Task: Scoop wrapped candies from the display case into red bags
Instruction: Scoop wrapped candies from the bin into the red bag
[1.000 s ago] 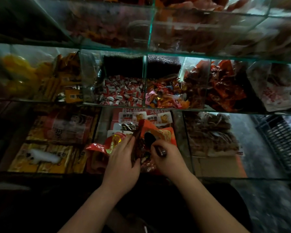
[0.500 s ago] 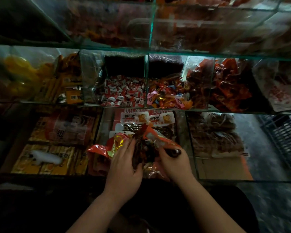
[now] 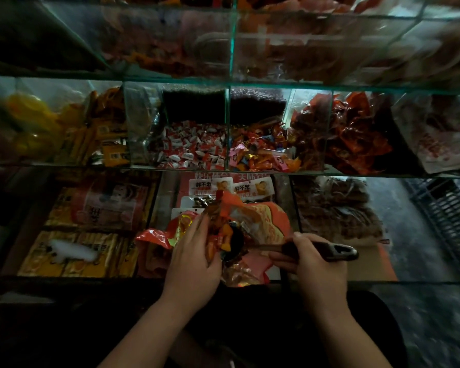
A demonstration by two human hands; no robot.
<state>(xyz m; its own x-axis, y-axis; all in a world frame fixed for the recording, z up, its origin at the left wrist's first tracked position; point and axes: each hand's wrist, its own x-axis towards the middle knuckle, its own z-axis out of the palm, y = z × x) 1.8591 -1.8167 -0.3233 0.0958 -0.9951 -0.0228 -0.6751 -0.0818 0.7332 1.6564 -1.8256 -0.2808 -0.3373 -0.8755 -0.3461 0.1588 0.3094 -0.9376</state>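
Wrapped candies in orange and red foil (image 3: 219,236) sit in the mouth of a crinkled red plastic bag (image 3: 270,224), near the front and below the glass display case (image 3: 227,123) and its mixed-sweets bin (image 3: 260,152). The left hand (image 3: 194,258) grips the bag's rim, probably to keep it gaping. The right hand (image 3: 314,264) is wrapped round a dark long-handled scoop (image 3: 335,252), whose bowl is tipped inside to empty.

scoop (image 3: 329,251) in bag (image 3: 272,224), candies (image 3: 260,152) in display case (image 3: 250,86) behind
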